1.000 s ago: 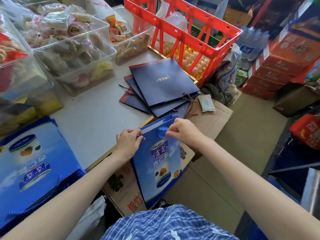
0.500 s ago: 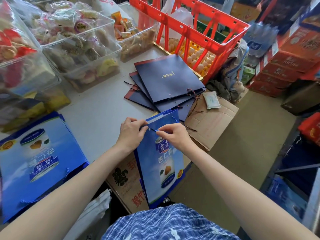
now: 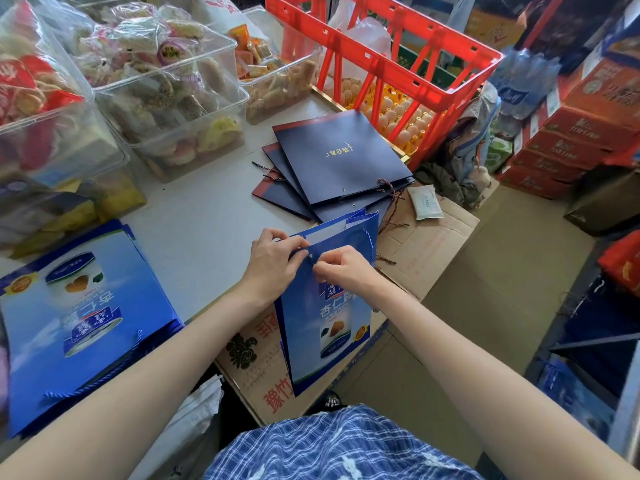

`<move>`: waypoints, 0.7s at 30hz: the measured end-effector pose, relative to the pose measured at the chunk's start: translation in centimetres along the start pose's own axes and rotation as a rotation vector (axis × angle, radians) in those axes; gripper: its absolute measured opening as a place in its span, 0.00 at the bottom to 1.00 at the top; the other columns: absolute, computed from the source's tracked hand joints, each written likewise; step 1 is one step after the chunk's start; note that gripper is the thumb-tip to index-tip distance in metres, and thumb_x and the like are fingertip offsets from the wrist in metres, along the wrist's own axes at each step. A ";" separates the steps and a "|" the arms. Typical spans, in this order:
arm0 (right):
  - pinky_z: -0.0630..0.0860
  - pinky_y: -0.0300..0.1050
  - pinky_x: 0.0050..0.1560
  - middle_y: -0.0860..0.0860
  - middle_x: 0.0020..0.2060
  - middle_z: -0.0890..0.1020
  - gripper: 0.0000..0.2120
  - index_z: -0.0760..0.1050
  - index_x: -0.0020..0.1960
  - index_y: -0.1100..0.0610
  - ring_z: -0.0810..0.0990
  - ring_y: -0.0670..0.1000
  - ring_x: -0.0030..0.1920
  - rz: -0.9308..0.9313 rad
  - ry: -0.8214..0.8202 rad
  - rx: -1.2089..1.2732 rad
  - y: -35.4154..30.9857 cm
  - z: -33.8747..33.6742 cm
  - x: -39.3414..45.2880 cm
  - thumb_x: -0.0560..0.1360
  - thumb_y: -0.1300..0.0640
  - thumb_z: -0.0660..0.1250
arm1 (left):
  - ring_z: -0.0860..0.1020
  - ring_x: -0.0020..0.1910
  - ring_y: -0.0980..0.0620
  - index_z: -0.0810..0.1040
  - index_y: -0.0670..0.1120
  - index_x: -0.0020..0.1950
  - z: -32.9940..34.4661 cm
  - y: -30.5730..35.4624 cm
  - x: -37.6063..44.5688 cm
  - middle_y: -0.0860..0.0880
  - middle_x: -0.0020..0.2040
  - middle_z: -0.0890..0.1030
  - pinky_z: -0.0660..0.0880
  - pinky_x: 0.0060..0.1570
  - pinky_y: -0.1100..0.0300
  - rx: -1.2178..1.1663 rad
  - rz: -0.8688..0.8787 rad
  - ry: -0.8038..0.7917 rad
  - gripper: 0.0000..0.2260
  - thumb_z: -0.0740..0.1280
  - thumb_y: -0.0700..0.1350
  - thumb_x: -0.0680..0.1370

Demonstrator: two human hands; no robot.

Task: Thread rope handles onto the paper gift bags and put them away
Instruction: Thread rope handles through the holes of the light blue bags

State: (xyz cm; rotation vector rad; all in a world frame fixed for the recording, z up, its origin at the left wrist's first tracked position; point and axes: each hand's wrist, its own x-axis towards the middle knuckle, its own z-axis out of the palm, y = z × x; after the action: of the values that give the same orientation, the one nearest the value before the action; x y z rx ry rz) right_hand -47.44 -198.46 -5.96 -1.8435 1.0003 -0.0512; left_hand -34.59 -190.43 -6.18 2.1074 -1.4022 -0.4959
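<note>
Item: blue gift bag [image 3: 332, 317], held upright at the tabletop [image 3: 194, 220] edge, its lower half hanging in front of a cardboard box [image 3: 426, 244].

Change since a second ago: our right hand [image 3: 343, 271] was out at the bag's top right corner; it has moved in to meet our left hand [image 3: 273, 263] near the top left of the front panel. We judge that the rope end is now being worked through the left hole, so this handle is about half threaded. The bag is not yet put away.

Fingers: the left hand's fingers pinch the bag's top edge. The right hand's fingers are pressed together in a pinch at the hole, on the rope [image 3: 369, 237] end as far as we can tell; the tip itself is hidden.

Count, placed from the blue gift bag:
- Blue gift bags: one in hand; one stack [image 3: 79, 306] to its left, number in the stack not countable, a blue rope handle showing at its near edge.
- Dark navy bags [image 3: 339, 157]: at least three, fanned flat just behind it, twisted cords at their edges.
- Clear food bins [image 3: 166, 98]: at least three, behind and left.
- Red crate [image 3: 381, 60]: one, behind and right, standing over eggs.
- Small white packet [image 3: 425, 201]: one, on the box to the right.
</note>
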 end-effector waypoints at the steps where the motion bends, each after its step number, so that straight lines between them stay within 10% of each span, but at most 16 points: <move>1: 0.68 0.38 0.34 0.49 0.29 0.76 0.15 0.73 0.29 0.54 0.71 0.45 0.31 0.011 -0.003 0.021 -0.1 -0.1 0.0 0.74 0.60 0.62 | 0.69 0.59 0.45 0.79 0.45 0.58 0.0 -0.1 0.0 0.42 0.53 0.72 0.61 0.59 0.59 0.003 0.004 -0.003 0.11 0.63 0.45 0.79; 21: 0.57 0.37 0.26 0.50 0.23 0.64 0.14 0.68 0.31 0.57 0.58 0.46 0.25 0.129 -0.131 0.278 -1.0 -1.7 -0.2 0.75 0.61 0.59 | 0.69 0.58 0.44 0.78 0.48 0.59 -1.1 0.2 0.1 0.46 0.55 0.70 0.60 0.58 0.63 0.072 0.101 -0.045 0.11 0.64 0.46 0.78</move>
State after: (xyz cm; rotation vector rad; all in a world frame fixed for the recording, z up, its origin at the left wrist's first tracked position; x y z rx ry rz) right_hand -47.74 -199.43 -4.24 -1.5074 0.9661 0.0086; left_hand -34.05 -190.34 -5.17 2.0809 -1.5651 -0.4615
